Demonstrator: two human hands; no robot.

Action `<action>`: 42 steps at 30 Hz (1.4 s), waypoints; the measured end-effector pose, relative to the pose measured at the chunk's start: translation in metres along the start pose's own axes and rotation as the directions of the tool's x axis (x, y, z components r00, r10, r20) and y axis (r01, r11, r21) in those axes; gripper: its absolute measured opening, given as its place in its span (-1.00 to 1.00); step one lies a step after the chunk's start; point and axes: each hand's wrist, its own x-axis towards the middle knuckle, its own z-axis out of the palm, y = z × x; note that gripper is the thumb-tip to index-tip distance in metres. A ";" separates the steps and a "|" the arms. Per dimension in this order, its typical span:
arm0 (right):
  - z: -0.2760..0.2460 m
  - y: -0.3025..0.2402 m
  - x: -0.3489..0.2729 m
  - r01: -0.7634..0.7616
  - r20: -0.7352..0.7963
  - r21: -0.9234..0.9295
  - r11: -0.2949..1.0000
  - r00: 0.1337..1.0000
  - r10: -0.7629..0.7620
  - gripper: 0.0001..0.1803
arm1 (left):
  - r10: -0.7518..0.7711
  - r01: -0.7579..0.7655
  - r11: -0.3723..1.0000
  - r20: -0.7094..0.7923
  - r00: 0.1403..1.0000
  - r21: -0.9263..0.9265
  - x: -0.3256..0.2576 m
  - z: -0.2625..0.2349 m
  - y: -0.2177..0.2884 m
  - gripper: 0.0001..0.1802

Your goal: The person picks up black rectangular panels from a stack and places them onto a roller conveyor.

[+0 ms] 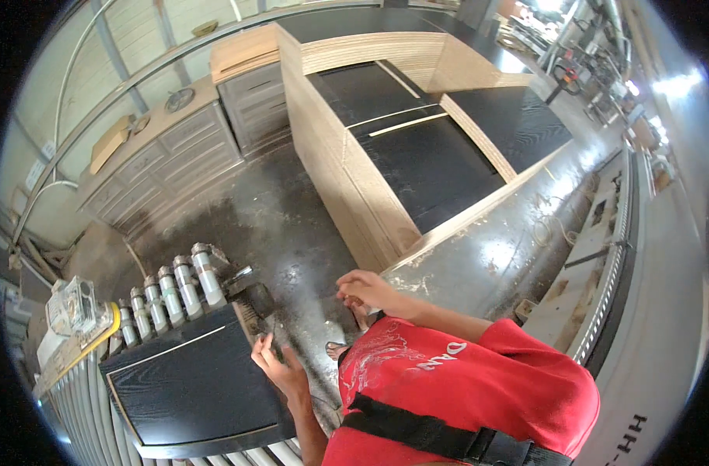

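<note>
Workshop floor: black door panel [191, 388] is lying flat on a roller conveyor [75, 396].
Left hand [281, 369] is pinching the panel's near-right edge, long axis running left-right; right hand [370, 291] is hanging loosely curled, empty.

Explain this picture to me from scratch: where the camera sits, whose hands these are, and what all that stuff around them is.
There is no machine arm here. The single picture comes from a wide fisheye camera worn on a person's head, looking down, so straight edges bend near the rim. The red shirt at the bottom is the wearer's own.

The left hand rests on the near edge of a dark panel that lies flat on a roller conveyor. Whether it grips the panel or only touches it is unclear. The right hand is raised in front of the body and seems to pinch something small; I cannot tell what.

Beyond the panel stands a row of grey cylinders. Further off, a tall stack of boards sits on the dusty floor, with grey cabinets behind.
</note>
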 end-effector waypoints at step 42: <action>-0.546 -0.102 -0.113 0.401 -0.805 0.358 0.843 0.590 0.062 -0.22 | 0.397 -0.233 0.878 0.366 0.841 -0.417 -0.009 0.338 0.382 -0.69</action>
